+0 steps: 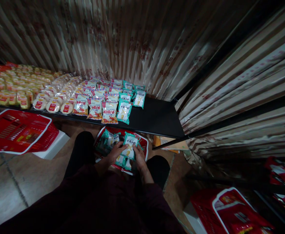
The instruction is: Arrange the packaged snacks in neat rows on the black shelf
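Between my two hands is a teal and white snack packet (pixel 130 143), its printed front facing up. My left hand (pixel 116 152) grips its left side, and my right hand (pixel 139 156) closes on its right side. Below the packet, between my knees, sits a red basket (pixel 146 148) with a white rim, holding several more teal packets (pixel 109 138). On the black shelf (pixel 157 117) in front, matching teal packets (pixel 124 110) stand in a column at the right end of the stock. Beside them are rows of white and orange snack bags (pixel 110 112).
Round wrapped cakes (pixel 53 105) and yellow wrapped cakes (pixel 13 94) fill the shelf's left part. A red bag (pixel 18 131) rests on a white box (pixel 52 146) at left; another red bag (pixel 232 214) stands at lower right. A slanting black frame bar (pixel 205 74) and striped curtain (pixel 103 39) border the shelf.
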A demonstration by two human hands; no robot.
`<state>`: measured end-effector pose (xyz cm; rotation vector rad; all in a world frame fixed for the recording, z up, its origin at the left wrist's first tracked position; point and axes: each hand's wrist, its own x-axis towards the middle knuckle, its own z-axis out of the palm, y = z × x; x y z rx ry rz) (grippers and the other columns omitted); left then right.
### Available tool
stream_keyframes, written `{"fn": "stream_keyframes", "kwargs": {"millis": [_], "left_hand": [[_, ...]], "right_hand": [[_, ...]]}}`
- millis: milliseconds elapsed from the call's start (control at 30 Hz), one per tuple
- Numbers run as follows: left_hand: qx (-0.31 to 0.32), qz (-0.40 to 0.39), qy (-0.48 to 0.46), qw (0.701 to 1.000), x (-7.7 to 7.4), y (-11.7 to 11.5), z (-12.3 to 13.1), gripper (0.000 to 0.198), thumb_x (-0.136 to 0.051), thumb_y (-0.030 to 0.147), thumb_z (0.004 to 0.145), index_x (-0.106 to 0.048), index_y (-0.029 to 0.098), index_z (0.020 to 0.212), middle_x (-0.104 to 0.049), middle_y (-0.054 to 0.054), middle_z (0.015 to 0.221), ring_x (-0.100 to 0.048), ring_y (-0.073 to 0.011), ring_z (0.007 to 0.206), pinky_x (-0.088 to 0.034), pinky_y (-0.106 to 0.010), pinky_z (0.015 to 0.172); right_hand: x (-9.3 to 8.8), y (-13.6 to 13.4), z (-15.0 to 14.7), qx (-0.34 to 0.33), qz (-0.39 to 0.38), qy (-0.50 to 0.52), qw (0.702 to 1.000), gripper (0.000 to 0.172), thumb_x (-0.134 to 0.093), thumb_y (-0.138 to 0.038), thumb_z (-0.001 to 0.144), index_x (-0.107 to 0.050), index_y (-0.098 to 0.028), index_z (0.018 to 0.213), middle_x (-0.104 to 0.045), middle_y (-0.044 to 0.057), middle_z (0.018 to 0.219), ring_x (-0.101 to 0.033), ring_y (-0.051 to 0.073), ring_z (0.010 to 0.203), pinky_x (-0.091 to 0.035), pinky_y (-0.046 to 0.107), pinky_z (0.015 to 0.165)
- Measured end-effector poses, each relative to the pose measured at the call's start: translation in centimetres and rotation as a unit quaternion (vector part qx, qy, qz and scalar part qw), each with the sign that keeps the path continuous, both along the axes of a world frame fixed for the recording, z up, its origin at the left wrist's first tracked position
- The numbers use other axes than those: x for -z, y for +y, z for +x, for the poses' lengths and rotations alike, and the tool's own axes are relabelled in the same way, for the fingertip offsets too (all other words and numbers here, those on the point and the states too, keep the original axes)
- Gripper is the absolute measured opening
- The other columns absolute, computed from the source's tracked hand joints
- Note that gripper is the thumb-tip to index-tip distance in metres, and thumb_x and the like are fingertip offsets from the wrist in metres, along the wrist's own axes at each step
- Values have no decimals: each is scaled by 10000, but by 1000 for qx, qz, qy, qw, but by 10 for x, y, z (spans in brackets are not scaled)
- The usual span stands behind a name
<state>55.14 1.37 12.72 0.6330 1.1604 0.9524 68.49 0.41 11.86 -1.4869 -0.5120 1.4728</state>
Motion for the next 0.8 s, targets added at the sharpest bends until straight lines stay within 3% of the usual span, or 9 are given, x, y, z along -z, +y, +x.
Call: {"fn": "stream_keyframes", "kwargs": {"millis": [167, 333, 567, 800], "left_hand": [[-26, -14, 46, 999, -2, 5, 0, 487, -757, 480, 603, -656, 160, 955, -701, -68, 944, -634, -236, 920, -491, -321, 795], [-25, 19, 50, 998, -4, 7, 6, 386, -716, 478, 640, -666, 166, 861, -701, -54, 838, -638, -220, 811, -499, -308, 716], [-46, 58, 68, 995, 1, 17, 15, 401, -667, 511, 672, -653, 161, 866, -684, -36, 801, -622, -187, 751, -485, -282, 671], [-43, 77, 86, 992, -14, 30, 16, 356, -646, 483, 694, -665, 169, 860, -688, -38, 811, -623, -204, 796, -479, -291, 704]], "right_hand": [[-1, 1, 1, 6, -14, -8, 1000, 599, -716, -502, 641, -609, -196, 1145, -718, 55, 974, -685, 227, 821, -549, 316, 667], [-9, 0, 2, -26, 19, -8, 999, 543, -691, -517, 668, -633, -183, 1091, -719, 54, 963, -679, 225, 828, -541, 310, 691], [-9, 2, 6, -38, 45, 33, 998, 571, -719, -529, 644, -605, -195, 1093, -717, 61, 972, -682, 239, 853, -543, 320, 698], [-5, 7, 14, -57, 90, 42, 993, 499, -739, -475, 653, -610, -215, 1059, -722, 59, 959, -690, 242, 831, -547, 348, 725]]}}
